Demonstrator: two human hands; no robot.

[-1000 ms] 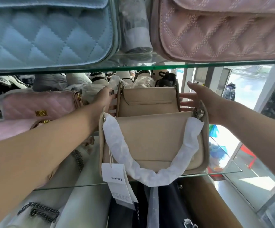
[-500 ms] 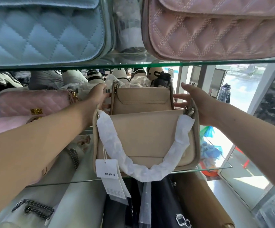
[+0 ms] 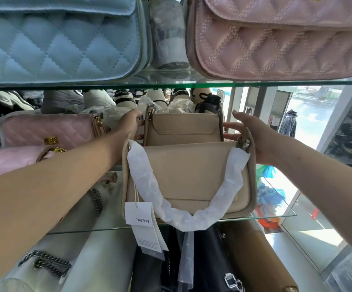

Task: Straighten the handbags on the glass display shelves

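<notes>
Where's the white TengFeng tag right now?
Head view, lower centre-left: the white tag hangs from the left end of the front beige bag, over the front edge of the glass shelf, just left of the paper-wrapped strap.

On my feed I see two hands and two forearms of the person. The left hand point(image 3: 128, 125) shows left of the front beige handbag point(image 3: 188, 180). The left forearm point(image 3: 55, 186) is bare from the wrist to the picture's edge, looming broad near the lens. The right hand point(image 3: 253, 140) shows right of that handbag, and the right forearm point(image 3: 318, 175) is just as bare. The fingers look slim; the nails are too small to judge.
</notes>
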